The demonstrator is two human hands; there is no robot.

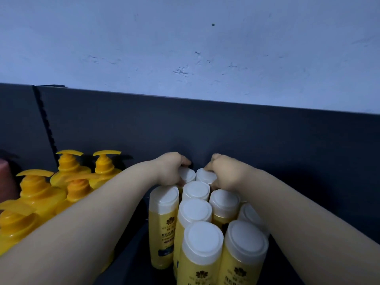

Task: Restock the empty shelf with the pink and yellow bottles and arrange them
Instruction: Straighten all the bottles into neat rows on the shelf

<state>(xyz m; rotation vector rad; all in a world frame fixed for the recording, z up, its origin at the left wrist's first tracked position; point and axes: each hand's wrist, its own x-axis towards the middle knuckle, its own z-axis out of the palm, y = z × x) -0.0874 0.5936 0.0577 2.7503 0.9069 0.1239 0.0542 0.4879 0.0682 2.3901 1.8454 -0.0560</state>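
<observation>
On the dark shelf (267, 140) I see yellow pump bottles (41, 194) at left and a tight cluster of white-capped yellow bottles (195, 210) in the middle, where the left hand (170, 169) and the right hand (224, 171) each grip one rear cap.

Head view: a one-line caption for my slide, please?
Left hand grips the rear-left bottle, right hand the rear-right bottle, on the shelf.

Rear bottles (188, 176) half hidden under left hand (171, 168), right hand (224, 171); front bottles (244, 247) cut by bottom edge.
</observation>
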